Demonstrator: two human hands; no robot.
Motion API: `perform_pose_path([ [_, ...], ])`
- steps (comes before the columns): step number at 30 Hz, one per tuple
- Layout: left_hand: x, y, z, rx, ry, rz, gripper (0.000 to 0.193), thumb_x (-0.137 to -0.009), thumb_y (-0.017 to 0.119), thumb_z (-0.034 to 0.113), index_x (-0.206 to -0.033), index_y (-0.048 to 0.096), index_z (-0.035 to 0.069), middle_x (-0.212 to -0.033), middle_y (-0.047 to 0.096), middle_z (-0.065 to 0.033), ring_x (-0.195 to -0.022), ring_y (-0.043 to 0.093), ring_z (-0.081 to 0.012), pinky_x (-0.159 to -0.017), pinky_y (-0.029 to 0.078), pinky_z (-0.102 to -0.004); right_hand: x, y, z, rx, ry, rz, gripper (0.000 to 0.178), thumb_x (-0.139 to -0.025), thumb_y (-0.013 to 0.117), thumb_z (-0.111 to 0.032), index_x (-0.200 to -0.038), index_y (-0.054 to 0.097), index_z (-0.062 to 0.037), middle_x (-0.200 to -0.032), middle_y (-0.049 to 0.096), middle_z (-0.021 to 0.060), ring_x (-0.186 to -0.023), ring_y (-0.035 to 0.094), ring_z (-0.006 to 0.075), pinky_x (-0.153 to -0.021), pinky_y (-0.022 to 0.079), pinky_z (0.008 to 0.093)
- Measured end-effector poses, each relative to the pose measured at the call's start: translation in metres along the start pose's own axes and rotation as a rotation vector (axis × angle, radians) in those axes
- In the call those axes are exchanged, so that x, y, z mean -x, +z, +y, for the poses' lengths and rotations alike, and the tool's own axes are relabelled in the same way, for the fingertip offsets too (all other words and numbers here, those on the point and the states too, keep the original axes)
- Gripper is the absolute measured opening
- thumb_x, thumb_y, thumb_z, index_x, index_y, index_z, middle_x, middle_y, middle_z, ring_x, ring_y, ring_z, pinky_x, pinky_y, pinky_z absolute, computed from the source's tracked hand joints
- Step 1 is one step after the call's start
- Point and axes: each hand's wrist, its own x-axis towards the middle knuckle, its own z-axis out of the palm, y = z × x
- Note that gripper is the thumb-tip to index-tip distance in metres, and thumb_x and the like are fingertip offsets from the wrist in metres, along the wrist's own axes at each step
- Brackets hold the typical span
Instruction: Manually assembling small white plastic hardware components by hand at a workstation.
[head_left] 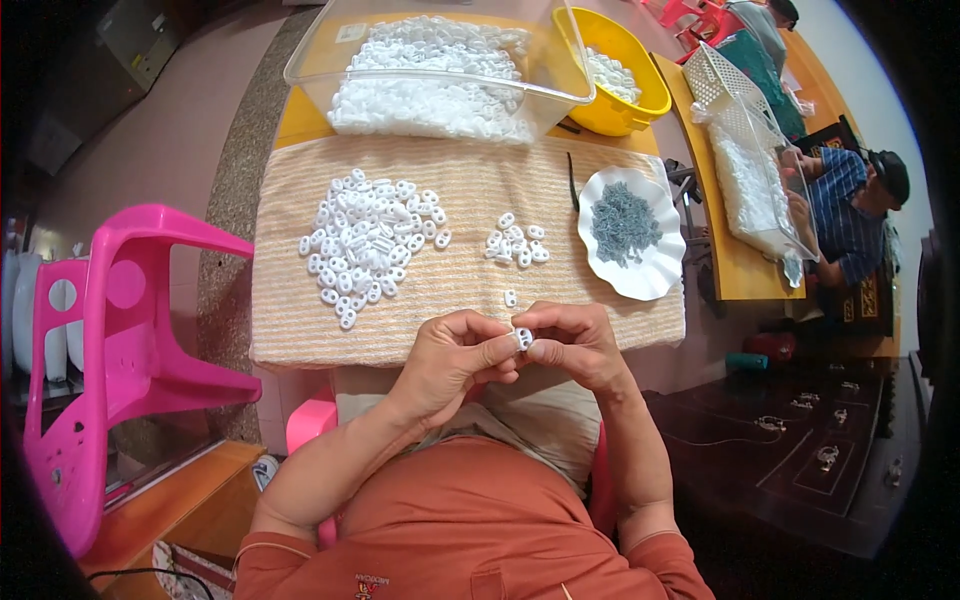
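Between the fingertips of my left hand point(462, 355) and my right hand point(575, 345) is a small white oval plastic piece with two dark holes point(523, 338). Both hands pinch it just past the cloth's near edge. One more white piece point(510, 298) lies on the cloth right beyond my fingers. Farther off sits a small group of the same pieces point(516, 241), with a large heap of them point(365, 240) to the left. On the right, a white scalloped plate point(652, 283) holds a pile of small grey-blue parts point(624, 224), too fine to make out.
A striped beige cloth point(450, 290) covers the table. At its back stand a clear bin point(440, 75) full of white pieces and a yellow basin point(612, 118). A pink plastic chair point(150, 340) is at left. Another person point(850, 205) sits at a table on the right.
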Motion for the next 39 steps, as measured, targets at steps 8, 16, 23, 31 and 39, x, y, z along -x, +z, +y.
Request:
perform_pose_path([
  [8, 0.000, 0.000, -0.002, -0.020, 0.022, -0.035, 0.006, -0.086, 0.067, 0.005, -0.089, 0.062, 0.002, -0.084, 0.067, -0.0105, -0.072, 0.066, -0.0166, -0.062, 0.057, -0.0262, 0.003, 0.001, -0.001, -0.128, 0.020, -0.014, 0.028, -0.084, 0.065, 0.002, -0.111, 0.062, 0.0064, -0.100, 0.065, 0.0122, -0.092, 0.064, 0.0177, -0.079, 0.053, 0.0282],
  [16, -0.002, -0.004, -0.006, -0.007, 0.026, -0.049, 0.009, -0.085, 0.068, 0.005, -0.092, 0.063, 0.002, -0.088, 0.067, -0.0093, -0.075, 0.065, -0.0148, -0.067, 0.058, -0.0261, 0.003, 0.000, -0.004, -0.005, 0.002, -0.029, 0.029, -0.084, 0.063, 0.006, -0.112, 0.061, 0.0070, -0.103, 0.064, 0.0144, -0.094, 0.064, 0.0197, -0.081, 0.055, 0.0297],
  [23, -0.002, 0.000, -0.002, 0.085, 0.016, -0.090, 0.012, -0.087, 0.065, 0.004, -0.096, 0.059, 0.004, -0.093, 0.066, -0.0074, -0.081, 0.065, -0.0137, -0.072, 0.058, -0.0262, 0.001, 0.003, -0.003, 0.062, -0.035, -0.027, 0.027, -0.086, 0.064, -0.001, -0.113, 0.063, 0.0034, -0.100, 0.060, 0.0083, -0.089, 0.058, 0.0125, -0.077, 0.047, 0.0229],
  [31, -0.003, -0.003, -0.004, 0.113, 0.046, -0.145, 0.008, -0.088, 0.064, 0.004, -0.092, 0.057, 0.005, -0.089, 0.064, -0.0051, -0.083, 0.064, -0.0129, -0.074, 0.057, -0.0262, -0.003, 0.008, -0.002, 0.146, -0.176, -0.022, 0.030, -0.084, 0.068, -0.006, -0.112, 0.064, 0.0012, -0.103, 0.056, 0.0091, -0.095, 0.053, 0.0148, -0.082, 0.043, 0.0247],
  [39, -0.001, -0.002, -0.004, 0.075, 0.097, -0.153, 0.007, -0.087, 0.065, 0.004, -0.089, 0.058, 0.004, -0.086, 0.065, -0.0059, -0.077, 0.064, -0.0134, -0.072, 0.056, -0.0262, -0.002, 0.012, -0.003, 0.131, -0.205, -0.030, 0.027, -0.084, 0.066, -0.004, -0.112, 0.065, 0.0006, -0.107, 0.056, 0.0112, -0.098, 0.054, 0.0160, -0.083, 0.044, 0.0262],
])
